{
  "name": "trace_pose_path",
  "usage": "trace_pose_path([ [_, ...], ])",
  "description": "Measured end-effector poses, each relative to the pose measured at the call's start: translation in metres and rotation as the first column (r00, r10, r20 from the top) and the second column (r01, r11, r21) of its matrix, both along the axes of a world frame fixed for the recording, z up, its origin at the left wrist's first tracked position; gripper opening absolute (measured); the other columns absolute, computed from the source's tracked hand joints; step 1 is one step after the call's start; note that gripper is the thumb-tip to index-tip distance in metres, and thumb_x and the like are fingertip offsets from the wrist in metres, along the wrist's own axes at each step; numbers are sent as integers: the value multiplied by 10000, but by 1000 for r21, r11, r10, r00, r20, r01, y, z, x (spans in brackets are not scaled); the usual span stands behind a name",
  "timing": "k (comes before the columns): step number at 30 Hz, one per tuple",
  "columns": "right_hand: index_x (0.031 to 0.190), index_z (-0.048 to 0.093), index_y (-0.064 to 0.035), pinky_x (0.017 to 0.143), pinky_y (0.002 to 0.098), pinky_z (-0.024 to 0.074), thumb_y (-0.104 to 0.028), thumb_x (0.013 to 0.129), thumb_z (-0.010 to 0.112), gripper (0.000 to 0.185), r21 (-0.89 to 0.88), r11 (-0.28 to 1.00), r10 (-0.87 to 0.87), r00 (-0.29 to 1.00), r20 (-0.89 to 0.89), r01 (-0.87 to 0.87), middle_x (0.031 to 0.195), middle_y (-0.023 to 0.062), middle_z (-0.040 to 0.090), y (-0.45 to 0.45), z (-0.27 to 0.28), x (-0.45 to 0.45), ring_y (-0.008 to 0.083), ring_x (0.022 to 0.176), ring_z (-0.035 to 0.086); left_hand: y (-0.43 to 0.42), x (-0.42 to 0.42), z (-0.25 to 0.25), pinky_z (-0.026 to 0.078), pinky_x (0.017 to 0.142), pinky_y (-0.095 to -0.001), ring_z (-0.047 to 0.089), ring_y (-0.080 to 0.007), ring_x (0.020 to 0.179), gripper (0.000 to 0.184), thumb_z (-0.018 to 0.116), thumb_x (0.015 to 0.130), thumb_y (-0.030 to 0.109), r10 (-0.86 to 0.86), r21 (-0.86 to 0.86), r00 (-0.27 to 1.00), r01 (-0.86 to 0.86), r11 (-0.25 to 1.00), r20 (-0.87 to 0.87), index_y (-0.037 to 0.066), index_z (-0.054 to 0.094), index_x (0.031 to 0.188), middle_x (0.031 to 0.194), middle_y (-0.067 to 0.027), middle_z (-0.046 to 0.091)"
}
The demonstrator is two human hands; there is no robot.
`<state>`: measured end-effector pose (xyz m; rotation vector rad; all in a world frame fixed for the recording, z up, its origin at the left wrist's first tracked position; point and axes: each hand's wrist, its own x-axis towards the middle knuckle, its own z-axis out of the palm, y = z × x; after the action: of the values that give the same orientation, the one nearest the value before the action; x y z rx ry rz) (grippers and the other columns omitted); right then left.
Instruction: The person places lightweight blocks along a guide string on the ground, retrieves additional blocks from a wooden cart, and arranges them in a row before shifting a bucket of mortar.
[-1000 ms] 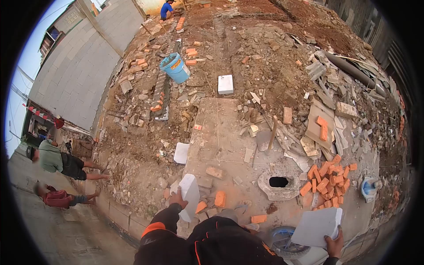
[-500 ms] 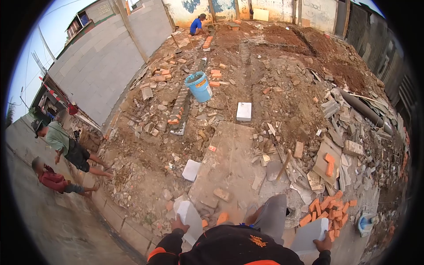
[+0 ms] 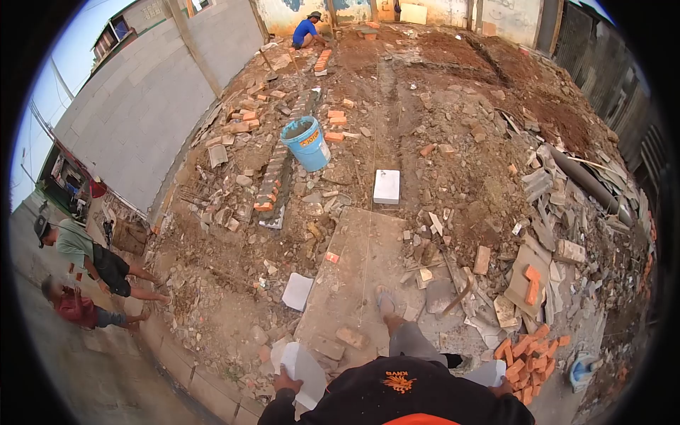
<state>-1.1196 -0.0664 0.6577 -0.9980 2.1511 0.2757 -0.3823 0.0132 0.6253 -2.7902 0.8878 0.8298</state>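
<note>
My left hand (image 3: 287,380) grips the edge of a pale block (image 3: 306,372) at the bottom, left of my torso. On the other side my right hand (image 3: 501,388) is closed on a second pale block (image 3: 487,373), mostly hidden by my black top. One sandalled foot (image 3: 387,303) stands on the concrete strip (image 3: 361,248). Ahead, a white block (image 3: 387,187) lies at the far end of that strip. Another pale block (image 3: 297,291) rests at its left edge.
A blue bucket (image 3: 306,144) stands beside a low brick row (image 3: 273,180). Loose orange bricks (image 3: 528,361) are heaped at the lower right. Rubble (image 3: 453,170) and a grey pipe (image 3: 584,177) lie ahead. Two people (image 3: 92,255) are at left; a person in blue (image 3: 304,32) crouches far ahead.
My body has moved forward, and a foot now shows on the concrete strip. Both blocks remain in my hands, the right one now more covered by my top.
</note>
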Motion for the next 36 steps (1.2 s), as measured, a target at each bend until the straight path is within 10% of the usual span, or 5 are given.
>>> trace_pose_path([
  [7, 1445, 293, 64, 1045, 386, 434, -379, 506, 891, 1198, -26, 967, -256, 961, -105, 255, 1380, 250, 482, -181, 21, 5, 337, 1268, 499, -203, 47, 21, 459, 977, -488, 551, -435, 1127, 1114, 843, 626, 411, 56, 205, 998, -55, 977, 1, 141, 223, 1511, 1287, -297, 463],
  [19, 1502, 278, -96, 995, 448, 463, -293, 651, 811, 1023, -276, 956, 38, 970, -240, -105, 1243, 242, 580, -520, 138, 64, 400, 1149, 578, -430, 72, 21, 451, 975, -499, 539, -496, 1114, 1091, 827, 631, 297, 32, -240, 997, -47, 970, -68, 119, 222, 1521, 1248, -340, 473],
  [23, 1492, 310, -105, 999, 437, 461, -301, 657, 809, 993, -257, 953, 94, 965, -246, -159, 1266, 241, 578, -619, 159, 105, 393, 1155, 579, -500, 73, 10, 422, 1023, -492, 504, -504, 1172, 1099, 826, 643, 305, 78, -126, 991, -92, 988, -111, 131, 200, 1530, 1329, -365, 414],
  [36, 1449, 360, 5, 1048, 404, 423, -369, 639, 825, 1007, -145, 935, 310, 945, -102, -322, 1280, 233, 583, -902, 84, 163, 357, 1210, 558, -698, 75, 29, 425, 1024, -466, 493, -442, 1224, 1104, 827, 651, 320, 199, 132, 972, -183, 974, -122, 111, 189, 1528, 1286, -317, 482],
])
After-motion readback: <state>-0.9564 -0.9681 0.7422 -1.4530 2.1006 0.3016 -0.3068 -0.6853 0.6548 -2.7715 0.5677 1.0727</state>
